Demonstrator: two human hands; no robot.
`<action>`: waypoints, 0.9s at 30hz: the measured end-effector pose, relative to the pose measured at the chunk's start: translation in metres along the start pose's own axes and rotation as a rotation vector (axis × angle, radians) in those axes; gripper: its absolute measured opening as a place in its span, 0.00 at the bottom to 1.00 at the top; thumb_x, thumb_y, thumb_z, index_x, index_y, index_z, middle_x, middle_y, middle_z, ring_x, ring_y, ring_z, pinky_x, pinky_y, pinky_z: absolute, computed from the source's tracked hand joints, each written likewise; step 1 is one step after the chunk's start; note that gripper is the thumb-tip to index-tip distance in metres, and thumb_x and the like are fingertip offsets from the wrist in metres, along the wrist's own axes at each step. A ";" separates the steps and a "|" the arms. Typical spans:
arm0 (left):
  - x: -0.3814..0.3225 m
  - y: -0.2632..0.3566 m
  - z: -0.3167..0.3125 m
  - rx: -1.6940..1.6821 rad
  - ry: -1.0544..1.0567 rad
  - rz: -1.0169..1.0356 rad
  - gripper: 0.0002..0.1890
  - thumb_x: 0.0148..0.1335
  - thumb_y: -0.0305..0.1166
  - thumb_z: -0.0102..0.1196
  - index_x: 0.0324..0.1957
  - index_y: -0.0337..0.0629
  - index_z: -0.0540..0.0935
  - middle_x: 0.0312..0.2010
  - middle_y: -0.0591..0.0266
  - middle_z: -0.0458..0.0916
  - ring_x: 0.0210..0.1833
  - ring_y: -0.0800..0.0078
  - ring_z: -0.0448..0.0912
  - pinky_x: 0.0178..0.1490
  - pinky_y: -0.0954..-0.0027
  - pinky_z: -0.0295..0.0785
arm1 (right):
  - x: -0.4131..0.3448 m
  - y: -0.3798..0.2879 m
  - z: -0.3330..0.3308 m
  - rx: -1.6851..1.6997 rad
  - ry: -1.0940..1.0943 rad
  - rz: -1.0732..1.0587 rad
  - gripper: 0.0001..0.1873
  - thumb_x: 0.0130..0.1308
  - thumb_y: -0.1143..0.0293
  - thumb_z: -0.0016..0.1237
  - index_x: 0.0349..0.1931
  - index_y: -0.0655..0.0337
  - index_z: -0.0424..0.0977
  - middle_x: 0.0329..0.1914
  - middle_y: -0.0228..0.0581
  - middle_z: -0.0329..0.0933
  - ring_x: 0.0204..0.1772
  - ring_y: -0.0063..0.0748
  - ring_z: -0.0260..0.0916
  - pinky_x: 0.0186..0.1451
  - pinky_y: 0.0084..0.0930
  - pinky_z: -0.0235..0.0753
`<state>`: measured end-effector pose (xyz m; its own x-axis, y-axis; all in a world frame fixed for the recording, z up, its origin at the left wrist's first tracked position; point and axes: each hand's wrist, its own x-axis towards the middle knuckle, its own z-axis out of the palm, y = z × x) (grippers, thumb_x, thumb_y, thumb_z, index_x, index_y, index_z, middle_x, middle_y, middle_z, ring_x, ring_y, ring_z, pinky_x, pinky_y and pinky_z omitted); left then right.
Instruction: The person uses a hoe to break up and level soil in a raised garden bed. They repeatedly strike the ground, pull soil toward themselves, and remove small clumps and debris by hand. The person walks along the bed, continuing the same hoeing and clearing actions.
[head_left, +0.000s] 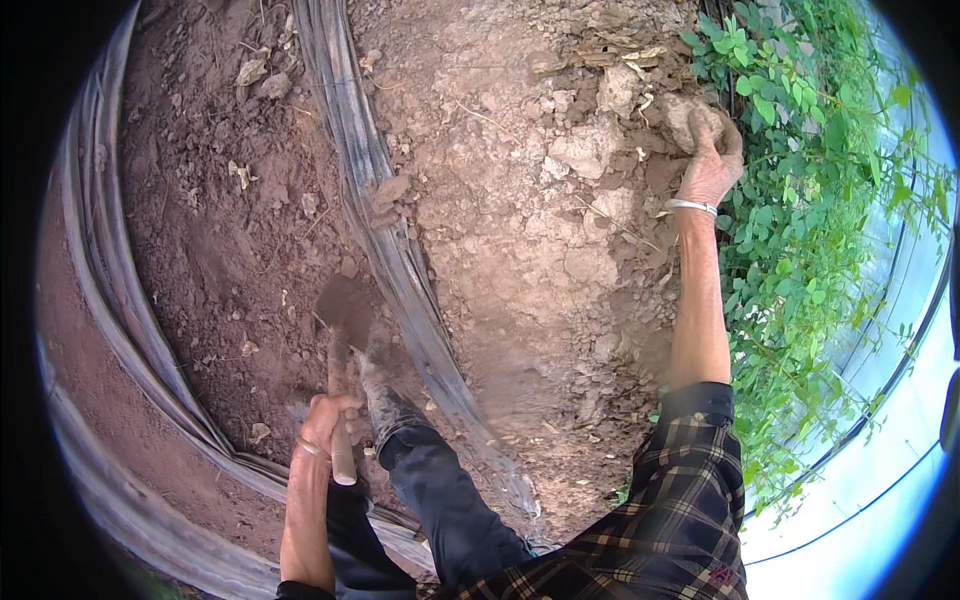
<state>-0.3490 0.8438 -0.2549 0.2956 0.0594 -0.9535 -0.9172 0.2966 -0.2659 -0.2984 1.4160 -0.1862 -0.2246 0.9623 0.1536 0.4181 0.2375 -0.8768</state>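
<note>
My left hand (330, 424) is closed round the wooden handle (343, 457) of a short hand tool, a trowel or small hoe. Its broad, soil-coated blade (345, 306) points away from me, over dark loose earth and just beyond my boot (386, 405). Far out on the right, my right hand (716, 154) grips a pale clod of soil (681, 124) at the edge of the green plants. Soil coats its fingers, and some of them are hidden behind the clod. Each wrist wears a bangle.
Gathered plastic sheeting (397, 262) runs lengthwise between dark soil and a paler, cracked bed (525, 225). Another folded strip (112, 210) curves along the left. Leafy plants (795, 247) line the right side, before a whitish film wall (847, 517). Crumbled clods (585, 150) lie near my right hand.
</note>
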 end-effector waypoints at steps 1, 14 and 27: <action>0.002 0.000 0.001 0.003 0.000 -0.004 0.09 0.59 0.25 0.58 0.27 0.43 0.71 0.17 0.67 0.67 0.14 0.74 0.66 0.16 0.67 0.60 | 0.026 -0.002 -0.008 -0.073 0.134 -0.065 0.29 0.56 0.73 0.67 0.57 0.75 0.73 0.52 0.49 0.79 0.48 0.37 0.77 0.55 0.32 0.77; 0.010 0.001 0.005 0.021 -0.005 -0.039 0.09 0.59 0.25 0.57 0.28 0.44 0.70 0.17 0.67 0.66 0.14 0.73 0.66 0.17 0.66 0.59 | 0.032 0.026 -0.016 -0.076 0.066 -0.128 0.33 0.51 0.64 0.73 0.53 0.77 0.76 0.51 0.50 0.80 0.53 0.38 0.75 0.62 0.31 0.72; 0.008 0.003 0.022 0.027 0.035 -0.032 0.08 0.59 0.24 0.58 0.28 0.44 0.72 0.16 0.67 0.67 0.14 0.74 0.66 0.16 0.67 0.59 | 0.081 0.054 0.039 -1.101 -0.093 -0.127 0.33 0.71 0.42 0.40 0.52 0.69 0.68 0.44 0.67 0.81 0.50 0.67 0.79 0.54 0.54 0.77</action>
<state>-0.3434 0.8664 -0.2606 0.3148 0.0167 -0.9490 -0.8998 0.3234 -0.2928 -0.3284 1.5020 -0.2389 -0.3670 0.9199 0.1386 0.9300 0.3660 0.0334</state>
